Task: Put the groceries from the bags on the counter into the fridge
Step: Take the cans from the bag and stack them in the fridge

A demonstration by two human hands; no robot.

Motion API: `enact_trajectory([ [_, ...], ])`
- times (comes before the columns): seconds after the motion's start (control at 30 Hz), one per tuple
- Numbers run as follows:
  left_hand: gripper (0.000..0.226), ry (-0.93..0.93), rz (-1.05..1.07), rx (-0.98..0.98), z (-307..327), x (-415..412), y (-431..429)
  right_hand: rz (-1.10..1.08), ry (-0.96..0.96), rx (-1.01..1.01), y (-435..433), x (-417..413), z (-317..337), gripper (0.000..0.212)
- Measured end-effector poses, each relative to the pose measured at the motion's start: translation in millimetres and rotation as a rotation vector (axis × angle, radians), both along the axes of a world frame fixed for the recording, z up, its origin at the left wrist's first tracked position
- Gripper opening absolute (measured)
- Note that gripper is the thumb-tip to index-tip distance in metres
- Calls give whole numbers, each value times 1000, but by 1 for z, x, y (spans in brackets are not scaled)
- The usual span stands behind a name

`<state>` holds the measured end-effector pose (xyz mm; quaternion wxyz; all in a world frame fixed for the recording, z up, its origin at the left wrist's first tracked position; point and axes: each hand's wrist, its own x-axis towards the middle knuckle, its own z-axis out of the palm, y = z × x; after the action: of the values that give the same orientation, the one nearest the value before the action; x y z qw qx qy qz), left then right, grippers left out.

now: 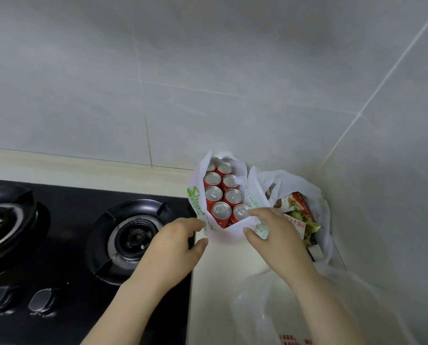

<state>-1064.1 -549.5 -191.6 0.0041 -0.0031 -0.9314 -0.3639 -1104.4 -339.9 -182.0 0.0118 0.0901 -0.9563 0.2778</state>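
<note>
White plastic, thin and crinkled, green print on the side: bag (195, 195) upright on the pale desk (223, 265), close to the back wall, just right of the glossy black stove (58, 245). Packed with red cans (223, 192), eight round silver tops showing in two rows, rigid metal, tabs up. Left hand (178, 242) pinching the bag's near-left rim between thumb and curled fingers. Right hand (277, 235) gripping the near-right rim the same way, fingertips over the edge beside the front can. Looks like an early stage: can bag seemingly full, nothing lifted out, fridge out of view. Left to do, by the look of it: cans, then the snack bag (307, 190) in the corner, touching the first, stuffed with glossy printed packets. Then a third bag (257, 307), translucent and slumped, nearest, contents unclear. Smooth grey tiles (208, 70) behind.
</note>
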Motion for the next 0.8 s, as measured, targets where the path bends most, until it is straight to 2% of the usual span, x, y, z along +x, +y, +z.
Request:
enact_trajectory([
  [0.33, 32, -7, 0, -21, -27, -57, 27, 246, -73, 29, 19, -50, -36, 28],
  [0.53, 34, 20, 16, -39, -47, -93, 51, 218, -162, 50, 37, -56, -54, 19],
  [0.8, 39, 60, 85, -144, -76, -116, 61, 153, -309, -9, 48, -50, -91, 21],
])
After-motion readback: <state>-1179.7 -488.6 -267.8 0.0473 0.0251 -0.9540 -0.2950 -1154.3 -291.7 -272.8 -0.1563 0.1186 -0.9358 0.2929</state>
